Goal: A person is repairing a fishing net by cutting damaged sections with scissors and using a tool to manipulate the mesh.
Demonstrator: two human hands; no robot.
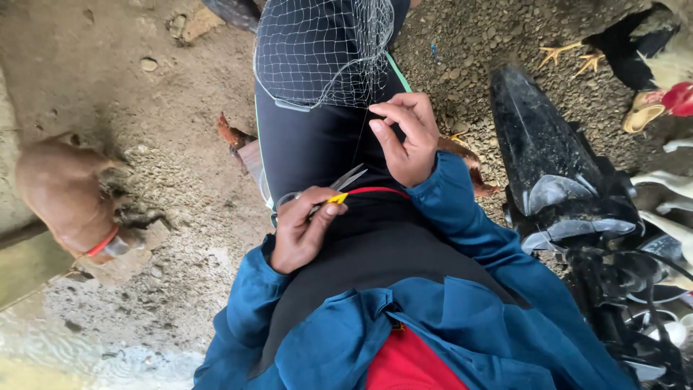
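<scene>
Two hands at work | left hand point(307, 231) grips small scissors point(339, 184), blades open | right hand point(408, 137) pinches thin thread point(359, 141) under mesh net point(321, 50) on lap

Small metal scissors point(339, 184), blades slightly parted and pointing up toward the net, yellow bit and red cord at the handle. Thin white mesh net point(321, 50) draped over the knee, one fine strand running down from it, pulled taut.
</scene>
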